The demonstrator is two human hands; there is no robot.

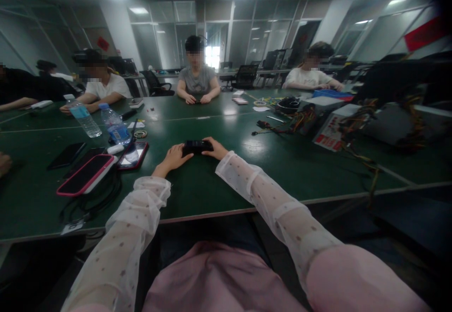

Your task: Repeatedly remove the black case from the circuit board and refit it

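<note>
Holding the small black device (197, 147) between left hand (173, 158) and right hand (216, 150), we should keep it flat on the table (226, 180).

Black device (197, 147), green table (219, 180), sheer white dotted sleeves (257, 189), pink-edged phone (85, 174).

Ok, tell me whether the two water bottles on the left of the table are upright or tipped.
Both upright. The taller water bottle and the blue-labelled one stand on their bases on the green table, caps up.
</note>
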